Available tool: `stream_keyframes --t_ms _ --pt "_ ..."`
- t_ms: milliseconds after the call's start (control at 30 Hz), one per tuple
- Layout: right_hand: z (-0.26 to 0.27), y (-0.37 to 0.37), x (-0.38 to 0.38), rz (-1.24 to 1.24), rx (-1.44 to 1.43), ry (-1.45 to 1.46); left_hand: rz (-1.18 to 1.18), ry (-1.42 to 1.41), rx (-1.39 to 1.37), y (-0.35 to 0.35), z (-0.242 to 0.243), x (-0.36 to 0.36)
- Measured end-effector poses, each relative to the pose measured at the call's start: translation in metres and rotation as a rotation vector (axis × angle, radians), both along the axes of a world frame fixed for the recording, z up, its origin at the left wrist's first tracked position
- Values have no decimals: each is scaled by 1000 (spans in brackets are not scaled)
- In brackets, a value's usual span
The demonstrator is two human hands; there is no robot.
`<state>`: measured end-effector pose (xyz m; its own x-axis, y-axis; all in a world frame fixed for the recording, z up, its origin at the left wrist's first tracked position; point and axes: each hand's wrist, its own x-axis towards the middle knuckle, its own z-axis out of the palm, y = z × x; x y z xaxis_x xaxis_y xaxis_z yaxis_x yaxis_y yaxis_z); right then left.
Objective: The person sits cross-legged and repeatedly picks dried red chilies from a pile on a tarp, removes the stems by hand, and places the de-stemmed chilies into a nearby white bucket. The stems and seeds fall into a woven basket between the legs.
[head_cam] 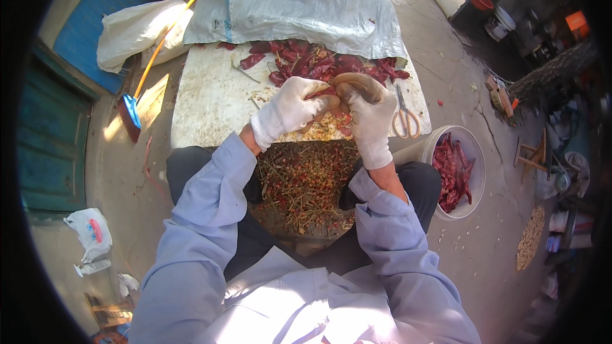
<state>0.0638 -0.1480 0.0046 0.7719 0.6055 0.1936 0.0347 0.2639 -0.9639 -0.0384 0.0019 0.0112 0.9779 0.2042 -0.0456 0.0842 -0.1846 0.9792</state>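
My left hand, in a white knit glove with stained fingers, grips a dried red chili pepper over the near part of the low table. My right hand, gloved the same way, meets it at the pepper's right end; its fingers are curled and partly hide the pepper. Beyond both hands a heap of dried red chilies lies on the table, with a woven plastic sack covering its far side. Orange-handled scissors rest to the right of my right hand. Yellow seeds are scattered beneath my hands.
A white bucket holding dried chilies lies tilted by my right knee. Stems and seeds cover the ground between my feet. To the left are a broom and a pale sack. Bricks sit at the right.
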Motion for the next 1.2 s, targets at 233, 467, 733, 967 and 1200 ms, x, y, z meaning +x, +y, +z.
stream_keyframes --t_ms 233,467,733,967,1200 --pt "-24 0 8 130 100 279 -70 -422 359 0 -12 -1" --pt "-46 -1 27 191 -95 251 62 -232 207 9 3 -11" --pt "-84 23 12 78 -857 -667 364 -182 -95 40 27 -26" --pt "-89 70 10 -26 -917 -940 413 -187 -98 50 26 -35" --pt "-108 83 24 -48 -971 -981 421 -233 -65 55 19 -36"
